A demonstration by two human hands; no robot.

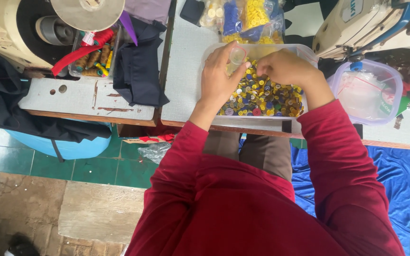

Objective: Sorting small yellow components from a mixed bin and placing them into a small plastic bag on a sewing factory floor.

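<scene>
On the grey tabletop (181,90), directly in front of the seated person in a red top, stands a clear plastic tray (304,52) filled with loose buttons (262,97), mostly yellow, with blue, red and white mixed in. The left hand (219,76) rests over the near left part of the tray, its fingers curled round a small clear plastic bag (237,56) held upright above the buttons. The right hand (285,66) hovers over the heap just beside it, fingertips drawn together as if pinching a button; the button itself is too small to confirm.

Progress, by judgement: the small bag looks nearly empty, and the tray remains full, so most of the picking appears outstanding.

Behind the tray lie filled bags of yellow and blue buttons (243,19). To the right sits a lidded clear container (368,90); to the left, dark folded cloth (138,66) and a box of thread spools (93,59).
</scene>
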